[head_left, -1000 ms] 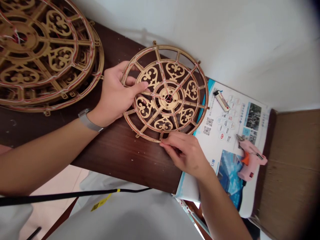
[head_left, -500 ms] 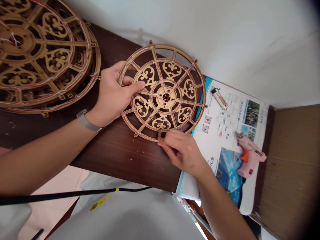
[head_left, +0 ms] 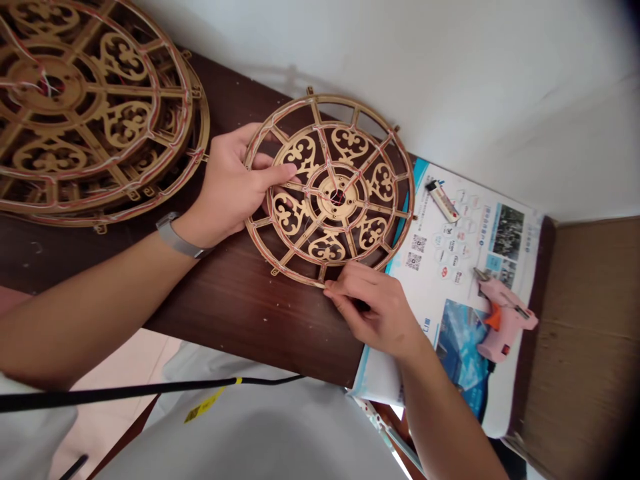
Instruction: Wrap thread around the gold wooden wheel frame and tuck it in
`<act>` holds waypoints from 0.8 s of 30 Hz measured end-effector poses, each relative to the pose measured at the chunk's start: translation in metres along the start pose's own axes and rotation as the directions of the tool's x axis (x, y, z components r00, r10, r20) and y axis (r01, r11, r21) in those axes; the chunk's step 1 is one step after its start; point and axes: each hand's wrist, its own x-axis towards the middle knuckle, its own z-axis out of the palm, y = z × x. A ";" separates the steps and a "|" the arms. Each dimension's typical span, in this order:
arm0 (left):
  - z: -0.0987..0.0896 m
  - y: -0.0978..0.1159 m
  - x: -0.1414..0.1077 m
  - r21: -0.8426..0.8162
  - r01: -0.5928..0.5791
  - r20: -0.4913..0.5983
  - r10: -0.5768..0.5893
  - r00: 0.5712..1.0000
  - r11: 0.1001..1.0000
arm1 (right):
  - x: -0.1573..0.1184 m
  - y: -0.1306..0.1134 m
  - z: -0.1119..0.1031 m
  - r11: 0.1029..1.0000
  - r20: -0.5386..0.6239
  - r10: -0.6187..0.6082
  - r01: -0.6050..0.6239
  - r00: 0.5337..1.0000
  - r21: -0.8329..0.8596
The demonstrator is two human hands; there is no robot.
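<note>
Round gold frame [head_left: 327,203] at the centre of the frame, tilted, openwork of scrolls and spokes, small tabs around its outer rim. Red-and-white wires [head_left: 339,197] run along spokes and rings and meet at the hub hole. Left hand [head_left: 233,183], left of centre, grasping the frame by its left side: thumb over the top face, other fingers behind, partly seen through the gaps. Grey band [head_left: 181,237] on that wrist. Right hand [head_left: 373,301], just below and right of centre, thumb and forefinger pinched at the frame's bottom rim; whether rim or wire sits between the tips is too small to tell.

Upper left: stack of similar frames [head_left: 73,93], wired likewise, on a dark brown desk [head_left: 240,303], cut off by the picture edge.

Right of centre: white-and-blue printed sheet [head_left: 423,283]. On it, a lighter [head_left: 443,202] near the gold frame's right edge; lower, a pink glue gun [head_left: 505,323] with orange trigger, nozzle towards upper left. Brown cardboard [head_left: 585,320] at far right. Pale wall [head_left: 450,80] across the top. Black cord [head_left: 150,388] with yellow tag [head_left: 204,404], lower left, crossing grey cloth [head_left: 260,433].
</note>
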 end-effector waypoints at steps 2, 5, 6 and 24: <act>0.001 0.002 0.000 -0.016 0.004 0.000 -0.004 1.000 1.000 | 0.000 -0.001 -0.001 1.000 0.002 0.004 -0.004 1.000 -0.011; 0.003 0.004 -0.001 -0.031 0.018 -0.010 -0.018 1.000 0.999 | 0.001 -0.001 -0.001 0.999 0.018 -0.018 0.018 1.000 -0.035; 0.003 0.005 -0.002 -0.033 0.022 -0.012 -0.022 1.000 0.999 | 0.001 -0.001 0.000 0.999 0.022 -0.021 0.022 1.000 -0.042; 0.006 -0.002 -0.003 -0.058 -0.047 -0.067 0.044 0.997 0.997 | 0.004 0.002 0.012 0.995 0.023 -0.008 0.010 1.000 -0.099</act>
